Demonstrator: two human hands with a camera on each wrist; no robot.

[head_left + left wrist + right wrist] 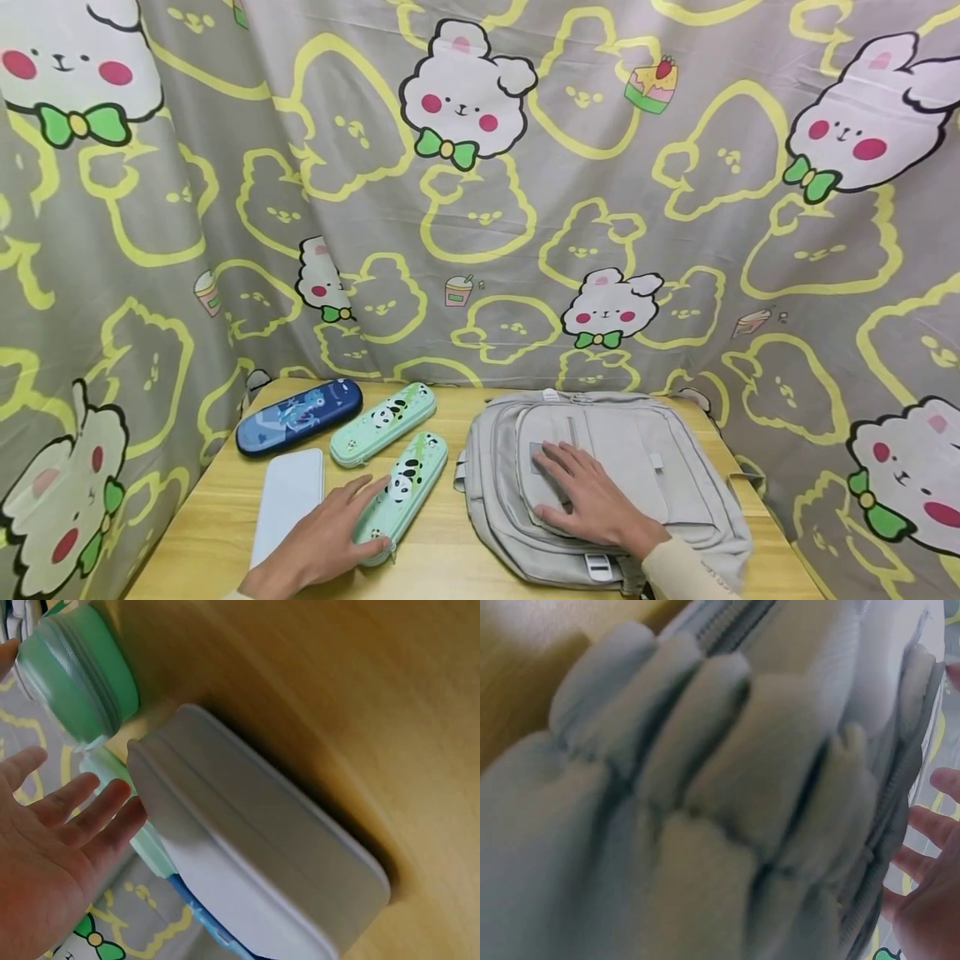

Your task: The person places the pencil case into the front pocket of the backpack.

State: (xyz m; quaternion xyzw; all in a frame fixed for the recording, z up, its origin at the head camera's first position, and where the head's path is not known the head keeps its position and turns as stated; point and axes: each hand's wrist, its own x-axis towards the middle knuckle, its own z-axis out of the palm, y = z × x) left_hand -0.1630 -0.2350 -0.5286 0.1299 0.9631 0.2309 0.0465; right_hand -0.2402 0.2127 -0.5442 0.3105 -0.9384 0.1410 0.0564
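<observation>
Beside the left hand (333, 529), near the middle of the bench (442, 554), lies the nearer green pencil case (416, 479), its near end by the thumb; whether they touch I cannot tell. That hand is wide, fingers apart, holding nothing. To the right of the case, the right hand (592, 496) lies over the front of the grey backpack (630, 450), its fingers also spread. The white case (288, 492) is on the left hand's other side; farther back lie the second green case (386, 423) and the blue case (300, 417). Behind hangs a bunny-print curtain (495, 208).
</observation>
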